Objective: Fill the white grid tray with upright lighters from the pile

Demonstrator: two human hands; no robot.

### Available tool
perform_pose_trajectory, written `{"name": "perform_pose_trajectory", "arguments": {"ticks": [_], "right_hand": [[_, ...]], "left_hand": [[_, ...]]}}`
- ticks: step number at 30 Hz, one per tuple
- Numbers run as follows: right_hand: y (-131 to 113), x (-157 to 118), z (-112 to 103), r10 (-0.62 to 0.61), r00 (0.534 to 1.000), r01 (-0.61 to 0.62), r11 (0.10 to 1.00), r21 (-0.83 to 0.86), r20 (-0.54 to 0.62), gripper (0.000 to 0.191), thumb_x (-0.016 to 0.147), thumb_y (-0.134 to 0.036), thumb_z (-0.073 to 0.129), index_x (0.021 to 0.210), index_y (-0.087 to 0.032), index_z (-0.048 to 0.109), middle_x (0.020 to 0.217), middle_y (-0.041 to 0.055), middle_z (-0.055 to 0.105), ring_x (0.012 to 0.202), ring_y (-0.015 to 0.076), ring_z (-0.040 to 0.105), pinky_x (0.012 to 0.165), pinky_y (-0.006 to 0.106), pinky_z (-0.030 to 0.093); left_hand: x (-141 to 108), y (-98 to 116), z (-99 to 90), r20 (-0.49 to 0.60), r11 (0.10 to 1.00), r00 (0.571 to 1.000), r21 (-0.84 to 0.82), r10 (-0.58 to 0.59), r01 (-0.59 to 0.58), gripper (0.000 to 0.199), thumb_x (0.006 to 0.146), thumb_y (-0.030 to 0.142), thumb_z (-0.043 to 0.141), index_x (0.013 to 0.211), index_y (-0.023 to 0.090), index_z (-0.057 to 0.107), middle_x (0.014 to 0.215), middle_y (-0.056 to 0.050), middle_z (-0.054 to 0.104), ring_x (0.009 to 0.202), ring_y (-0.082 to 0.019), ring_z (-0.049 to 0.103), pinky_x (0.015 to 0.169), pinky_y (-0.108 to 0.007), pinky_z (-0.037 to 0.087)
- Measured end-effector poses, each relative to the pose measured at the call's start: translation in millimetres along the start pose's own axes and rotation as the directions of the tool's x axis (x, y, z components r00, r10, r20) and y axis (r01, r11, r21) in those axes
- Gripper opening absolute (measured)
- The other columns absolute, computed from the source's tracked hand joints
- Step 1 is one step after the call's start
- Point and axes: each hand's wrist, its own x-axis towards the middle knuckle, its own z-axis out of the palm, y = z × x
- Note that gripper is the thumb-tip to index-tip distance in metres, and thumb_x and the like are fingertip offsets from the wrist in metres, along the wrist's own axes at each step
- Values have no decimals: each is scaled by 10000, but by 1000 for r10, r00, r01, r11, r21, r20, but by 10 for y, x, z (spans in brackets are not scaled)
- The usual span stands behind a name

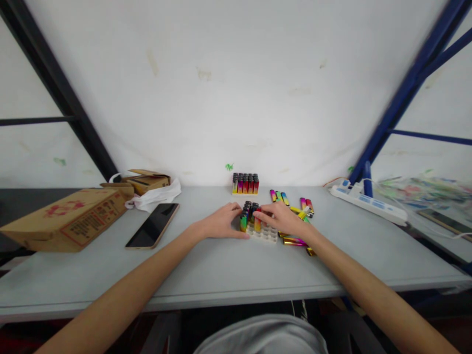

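A white tray with round holes (268, 235) lies on the table between my hands, its left part filled with upright lighters (244, 222) with black tops. My left hand (224, 222) is at the tray's left side, thumb and fingers apart around its edge. The fingers of my right hand (278, 218) are closed on a red and yellow lighter (257, 222), upright at the tray's filled part. Loose shiny lighters (294, 241) lie beside and partly under my right hand and forearm.
A full tray of lighters (245, 184) stands by the wall. Phone (153, 226), cardboard box (70, 216), smaller open box (147, 182) and white plastic bag (157, 196) are on the left. A power strip (368, 202) lies on the right, near a blue frame post (400, 98).
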Motion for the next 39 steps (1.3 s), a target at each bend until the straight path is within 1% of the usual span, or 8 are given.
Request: {"name": "perform_pose_trajectory", "arguments": {"ticks": [10, 15, 22, 26, 29, 32, 36, 39], "right_hand": [[38, -22, -78, 41, 995, -54, 989, 134, 95, 436, 1010, -505, 529, 834, -162, 733, 704, 36, 750, 624, 170, 676, 621, 248, 460], [4, -11, -23, -8, 998, 3, 997, 80, 64, 408, 1027, -464, 528, 828, -160, 714, 682, 30, 732, 587, 147, 642, 595, 237, 410], [-32, -2, 35, -75, 996, 83, 976, -201, 48, 357, 1024, -379, 565, 795, -139, 697, 664, 44, 667, 560, 126, 517, 573, 258, 278], [-63, -4, 74, -40, 997, 58, 966, -251, 73, 437, 1031, -419, 544, 737, -142, 710, 601, 33, 632, 511, 113, 445, 566, 272, 257], [-35, -4, 46, -40, 995, 57, 978, -199, 89, 498, 1032, -485, 510, 725, -151, 714, 567, 14, 608, 495, 111, 440, 559, 266, 269], [124, -4, -58, 6, 999, -11, 990, -138, -33, 545, 1073, -458, 400, 740, -155, 707, 588, 15, 629, 532, 125, 521, 603, 254, 334], [532, 11, -193, 104, 961, -174, 948, -267, -257, 402, 1057, -364, 445, 862, -155, 727, 754, 62, 718, 665, 176, 617, 696, 274, 412], [819, 68, -203, 115, 961, -203, 911, -360, -253, 273, 1023, -281, 510, 1040, -130, 738, 1025, 132, 755, 932, 230, 674, 863, 294, 452]], "left_hand": [[6, -31, 32, -8, 1000, 1000, 5, 5, -5, 669, 734, 672, 772, 1151, 160, 667, 1185, -131, 616, 1128, -323, 584, 1013, -415, 470], [2, -23, 22, -9, 1000, 1000, 9, 24, -24, 674, 748, 675, 764, 1183, 170, 664, 1175, -128, 619, 1112, -318, 590, 1002, -419, 479], [-1, -37, 35, -23, 1000, 999, 5, 29, -29, 680, 745, 674, 764, 1173, 155, 668, 1187, -139, 625, 1122, -330, 590, 1010, -431, 477], [1, -26, 32, -20, 1000, 999, 19, 25, -25, 671, 747, 681, 758, 1159, 159, 666, 1181, -136, 624, 1118, -326, 592, 1012, -424, 476], [2, -13, 25, -16, 999, 1000, 26, 22, -22, 662, 746, 682, 758, 1149, 165, 666, 1178, -132, 623, 1124, -324, 590, 1010, -416, 475], [2, -10, 21, -11, 999, 1000, 31, 17, -17, 665, 752, 679, 754, 1169, 171, 659, 1194, -129, 621, 1136, -324, 586, 1004, -411, 476], [4, -29, 29, 2, 999, 1000, 39, 22, -22, 681, 768, 684, 736, 1182, 150, 652, 1227, -148, 614, 1149, -330, 579, 1020, -427, 468], [4, -45, 38, -13, 999, 999, 32, 31, -31, 680, 760, 699, 734, 1158, 152, 664, 1227, -148, 621, 1146, -330, 583, 1015, -423, 471]]}}
